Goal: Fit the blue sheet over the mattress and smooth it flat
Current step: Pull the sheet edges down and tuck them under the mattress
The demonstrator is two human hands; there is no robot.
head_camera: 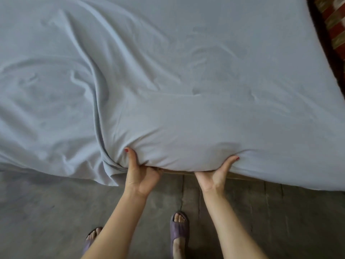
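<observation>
As both grip — blue sheet, creased

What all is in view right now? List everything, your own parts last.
blue sheet: one, pale blue, spread over the bed, wrinkled, with a deep fold at left and its edge hanging to the floor.
bed edge: one, tan strip, showing under the sheet between the hands.
floor: one, grey, below the bed.
patterned fabric: one, red and tan, top right corner.
slippers: two, purple, on the feet at the bottom.
left hand: one, gripping the sheet edge.
right hand: one, palm up, fingers hidden under the sheet edge.
</observation>
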